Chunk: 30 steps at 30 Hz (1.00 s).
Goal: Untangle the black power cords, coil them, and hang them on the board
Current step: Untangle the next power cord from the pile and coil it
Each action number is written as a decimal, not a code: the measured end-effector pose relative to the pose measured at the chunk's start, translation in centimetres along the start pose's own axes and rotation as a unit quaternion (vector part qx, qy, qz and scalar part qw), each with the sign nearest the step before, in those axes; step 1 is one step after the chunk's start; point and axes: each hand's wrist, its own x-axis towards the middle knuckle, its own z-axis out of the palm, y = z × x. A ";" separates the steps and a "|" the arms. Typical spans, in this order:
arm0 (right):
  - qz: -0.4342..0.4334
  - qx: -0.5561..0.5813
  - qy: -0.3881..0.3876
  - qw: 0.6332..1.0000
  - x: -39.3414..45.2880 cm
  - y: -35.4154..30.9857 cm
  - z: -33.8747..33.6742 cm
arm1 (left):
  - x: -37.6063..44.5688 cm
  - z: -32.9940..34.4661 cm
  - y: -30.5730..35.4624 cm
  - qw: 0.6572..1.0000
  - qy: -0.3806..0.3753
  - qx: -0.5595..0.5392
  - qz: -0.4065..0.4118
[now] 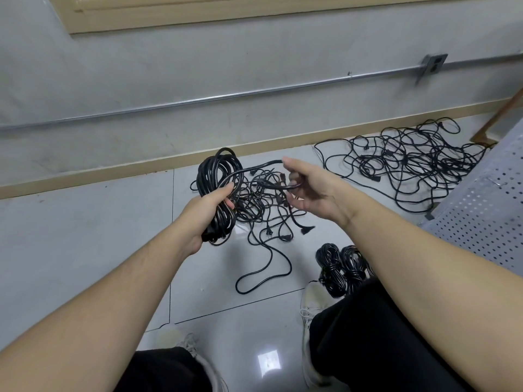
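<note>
Coiled cord [219, 190] hangs lengthwise, roughly upright, gripped in our left hand [206, 210]; its loose end [263, 165] runs rightward to our right hand [311, 190], whose curled fingers pinch it.

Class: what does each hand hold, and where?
Left hand grips the coiled cord around its bundled middle; right hand holds that cord's loose end.
</note>
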 end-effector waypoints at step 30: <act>-0.101 -0.121 0.059 0.986 -0.7 1.3 3.6 | -1.7 1.9 -0.1 0.987 -0.157 -0.016 0.013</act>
